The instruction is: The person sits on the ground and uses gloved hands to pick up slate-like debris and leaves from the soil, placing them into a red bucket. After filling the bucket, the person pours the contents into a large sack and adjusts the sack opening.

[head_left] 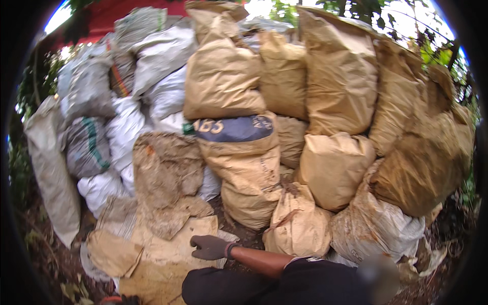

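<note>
Flat sack (170,249), pale tan, stained

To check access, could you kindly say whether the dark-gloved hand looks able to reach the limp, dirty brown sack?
Probably yes: the dark-gloved hand is near the limp sack, with nothing visible between.

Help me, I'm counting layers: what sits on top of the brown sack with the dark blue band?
A brown sack rests on the banded sack, hiding its top; neither sack's contents can be seen.
</note>
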`<state>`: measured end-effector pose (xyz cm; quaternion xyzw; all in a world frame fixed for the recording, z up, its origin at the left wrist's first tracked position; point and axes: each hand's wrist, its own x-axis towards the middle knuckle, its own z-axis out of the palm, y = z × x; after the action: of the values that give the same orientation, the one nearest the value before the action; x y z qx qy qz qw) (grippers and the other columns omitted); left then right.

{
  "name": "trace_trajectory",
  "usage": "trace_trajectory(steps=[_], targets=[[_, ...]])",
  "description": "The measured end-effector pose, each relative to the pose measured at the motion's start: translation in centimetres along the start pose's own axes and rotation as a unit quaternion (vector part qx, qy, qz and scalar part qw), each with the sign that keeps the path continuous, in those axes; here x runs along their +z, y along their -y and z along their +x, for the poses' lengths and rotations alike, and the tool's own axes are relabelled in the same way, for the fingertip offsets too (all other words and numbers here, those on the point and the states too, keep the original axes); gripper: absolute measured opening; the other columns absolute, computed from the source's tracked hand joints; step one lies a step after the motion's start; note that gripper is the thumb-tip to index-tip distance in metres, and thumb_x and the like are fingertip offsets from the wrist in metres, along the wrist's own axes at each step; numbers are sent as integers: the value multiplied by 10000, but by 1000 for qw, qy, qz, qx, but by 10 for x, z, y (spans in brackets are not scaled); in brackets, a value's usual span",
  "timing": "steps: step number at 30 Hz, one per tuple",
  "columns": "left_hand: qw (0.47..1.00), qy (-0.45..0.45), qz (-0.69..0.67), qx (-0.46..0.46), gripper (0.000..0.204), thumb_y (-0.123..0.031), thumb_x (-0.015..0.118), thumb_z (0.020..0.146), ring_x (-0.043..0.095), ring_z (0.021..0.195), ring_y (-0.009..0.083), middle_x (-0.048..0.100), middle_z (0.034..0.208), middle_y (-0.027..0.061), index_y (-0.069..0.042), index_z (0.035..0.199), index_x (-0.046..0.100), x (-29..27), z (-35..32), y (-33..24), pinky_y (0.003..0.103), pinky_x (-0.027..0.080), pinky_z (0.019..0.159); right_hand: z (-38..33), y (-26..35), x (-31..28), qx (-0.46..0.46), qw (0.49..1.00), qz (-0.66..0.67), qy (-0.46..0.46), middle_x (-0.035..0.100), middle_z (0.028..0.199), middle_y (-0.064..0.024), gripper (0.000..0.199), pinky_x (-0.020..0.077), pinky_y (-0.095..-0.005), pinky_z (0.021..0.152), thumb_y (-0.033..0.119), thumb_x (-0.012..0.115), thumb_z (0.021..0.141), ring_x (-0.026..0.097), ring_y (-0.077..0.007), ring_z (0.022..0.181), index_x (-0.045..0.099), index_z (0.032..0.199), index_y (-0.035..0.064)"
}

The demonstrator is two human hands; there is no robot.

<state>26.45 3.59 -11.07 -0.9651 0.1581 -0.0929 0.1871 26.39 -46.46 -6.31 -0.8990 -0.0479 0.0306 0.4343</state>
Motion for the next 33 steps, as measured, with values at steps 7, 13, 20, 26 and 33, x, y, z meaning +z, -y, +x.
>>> trace_trajectory(steps=[7,13,20,26,33], targets=[[960,-41,-229,-158,856,-227,747,729,294,1481,438,382,1560,253,-36,1497,420,-1,18,-19,513,248,1223,-10,-21,17,81,991,-29,100,698,1058,-232,565,528,-450,885,411,672,856,686,-379,989,589,1241,6],[965,-26,-204,-162,787,-347,770,747,321,1453,424,441,1481,191,-94,1435,483,-49,7,-35,580,263,1176,43,-34,58,49,987,-102,116,695,1096,-222,652,525,-459,905,442,719,806,677,-373,1039,568,1273,14],[972,-69,-191,-119,672,-328,755,735,405,1373,424,520,1372,163,-88,1331,559,-81,-3,-45,587,315,1099,141,75,150,-165,973,-115,114,563,1322,-270,914,495,-496,970,494,761,752,573,-417,1206,415,1454,22],[952,-108,-249,-144,643,-276,776,750,438,1328,430,531,1336,183,-53,1312,557,-101,5,-45,570,333,1096,195,186,202,-214,951,-202,95,554,1348,-224,865,493,-470,985,464,777,764,570,-370,1229,426,1489,149],[875,-168,-359,-279,874,-339,829,763,394,1373,438,454,1410,282,52,1424,413,-140,-7,26,490,329,1154,209,196,144,-165,959,189,130,696,1086,-154,358,540,-353,880,182,734,857,687,-248,982,645,1164,22]])
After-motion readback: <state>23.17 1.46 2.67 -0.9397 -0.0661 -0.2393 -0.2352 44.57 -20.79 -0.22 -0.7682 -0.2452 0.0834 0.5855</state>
